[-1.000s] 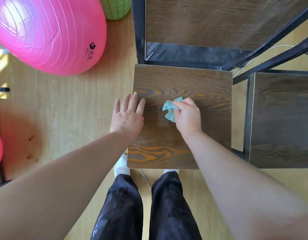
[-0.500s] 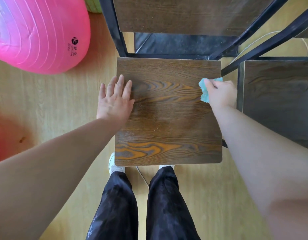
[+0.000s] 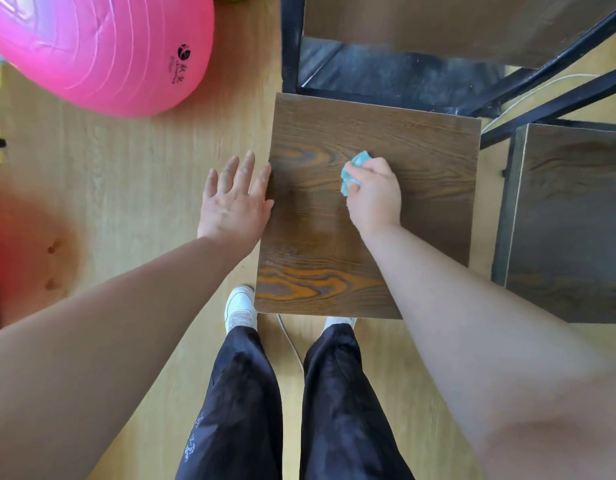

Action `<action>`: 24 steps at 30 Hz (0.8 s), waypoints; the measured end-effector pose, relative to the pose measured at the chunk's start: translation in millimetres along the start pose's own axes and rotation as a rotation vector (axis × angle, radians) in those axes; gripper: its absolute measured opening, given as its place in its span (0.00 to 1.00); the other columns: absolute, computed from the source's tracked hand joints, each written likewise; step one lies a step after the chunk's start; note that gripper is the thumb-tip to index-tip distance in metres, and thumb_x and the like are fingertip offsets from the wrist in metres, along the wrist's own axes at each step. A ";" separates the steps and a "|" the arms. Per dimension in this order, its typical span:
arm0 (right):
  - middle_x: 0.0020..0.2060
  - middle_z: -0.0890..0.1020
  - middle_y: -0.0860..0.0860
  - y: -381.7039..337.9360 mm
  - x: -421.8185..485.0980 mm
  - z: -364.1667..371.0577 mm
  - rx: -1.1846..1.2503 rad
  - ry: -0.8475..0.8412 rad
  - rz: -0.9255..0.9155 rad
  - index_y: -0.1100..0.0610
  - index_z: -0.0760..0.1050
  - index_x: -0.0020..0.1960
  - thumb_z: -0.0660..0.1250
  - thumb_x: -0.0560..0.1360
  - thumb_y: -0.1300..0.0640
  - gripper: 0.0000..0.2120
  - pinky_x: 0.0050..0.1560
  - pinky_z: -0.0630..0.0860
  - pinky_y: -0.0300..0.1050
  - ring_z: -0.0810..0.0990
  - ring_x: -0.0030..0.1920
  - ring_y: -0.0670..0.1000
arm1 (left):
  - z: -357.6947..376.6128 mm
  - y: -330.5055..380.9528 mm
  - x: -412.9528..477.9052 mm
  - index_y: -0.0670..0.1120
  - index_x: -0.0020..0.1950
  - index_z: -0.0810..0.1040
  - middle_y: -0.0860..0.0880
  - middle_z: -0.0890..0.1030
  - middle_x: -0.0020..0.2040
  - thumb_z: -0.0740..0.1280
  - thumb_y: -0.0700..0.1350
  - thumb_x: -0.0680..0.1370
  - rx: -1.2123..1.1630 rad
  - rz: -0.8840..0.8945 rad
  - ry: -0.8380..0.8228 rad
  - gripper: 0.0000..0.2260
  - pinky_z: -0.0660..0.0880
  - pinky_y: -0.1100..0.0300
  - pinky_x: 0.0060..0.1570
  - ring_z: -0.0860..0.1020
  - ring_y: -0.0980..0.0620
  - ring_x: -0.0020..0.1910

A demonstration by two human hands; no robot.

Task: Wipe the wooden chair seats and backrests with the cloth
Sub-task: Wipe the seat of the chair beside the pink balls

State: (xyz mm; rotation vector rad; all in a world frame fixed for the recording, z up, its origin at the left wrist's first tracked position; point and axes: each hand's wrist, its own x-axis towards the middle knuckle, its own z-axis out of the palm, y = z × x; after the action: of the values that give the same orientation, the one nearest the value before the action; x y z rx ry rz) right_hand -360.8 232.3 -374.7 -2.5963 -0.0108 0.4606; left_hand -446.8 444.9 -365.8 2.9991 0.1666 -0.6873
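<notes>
The right hand (image 3: 374, 194) is bunched around a small turquoise cloth (image 3: 353, 171), pinching it into a wad and pressing it onto the wooden seat (image 3: 420, 188) of the nearer chair, roughly at the seat's middle and a little toward the back. The left hand (image 3: 232, 199) is spread flat with fingers apart at the seat's left edge; its fingertips look to touch the rim, perhaps to steady the chair, though contact is hard to confirm.

The step in hand is wiping this seat. The strip nearest the person's legs and the right-hand part of the seat probably still need passes. Next, the cloth likely has to sweep across those areas with steady downward pressure, then lift to the backrest (image 3: 438, 22), seen only as a dark panel at the top of the view. A 2nd seat (image 3: 573, 220) stands just beside to the right and awaits its turn. A pink exercise ball (image 3: 102, 46) sits on the floor, well apart.
</notes>
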 end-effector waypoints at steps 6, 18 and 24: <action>0.59 0.75 0.49 -42.5 -32.8 37.9 -0.073 -0.138 -0.201 0.53 0.78 0.64 0.66 0.76 0.64 0.18 0.59 0.73 0.47 0.71 0.58 0.55 | 4.8 -29.1 -23.5 0.52 0.81 0.47 0.47 0.46 0.82 0.47 0.55 0.84 -0.019 -0.039 -0.024 0.26 0.47 0.43 0.77 0.46 0.44 0.80; 0.55 0.76 0.51 -51.5 -110.0 60.9 0.035 -0.351 -0.459 0.55 0.79 0.62 0.67 0.77 0.63 0.14 0.58 0.73 0.44 0.71 0.56 0.53 | 2.1 -34.1 -44.6 0.52 0.81 0.48 0.47 0.47 0.82 0.50 0.55 0.84 0.042 -0.014 -0.026 0.26 0.48 0.43 0.77 0.47 0.44 0.80; 0.52 0.78 0.57 7.5 -74.4 -18.2 0.172 0.013 -0.266 0.59 0.81 0.60 0.66 0.74 0.68 0.16 0.59 0.72 0.46 0.75 0.54 0.59 | -1.3 12.1 -34.0 0.52 0.81 0.48 0.48 0.48 0.82 0.50 0.54 0.84 0.040 0.034 -0.036 0.26 0.48 0.43 0.77 0.48 0.45 0.80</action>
State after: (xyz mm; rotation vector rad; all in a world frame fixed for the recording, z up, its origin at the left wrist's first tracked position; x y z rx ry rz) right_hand -425.6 210.2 -339.5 -2.3839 -0.2947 0.3316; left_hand -475.3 429.8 -349.3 3.0174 0.1019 -0.7496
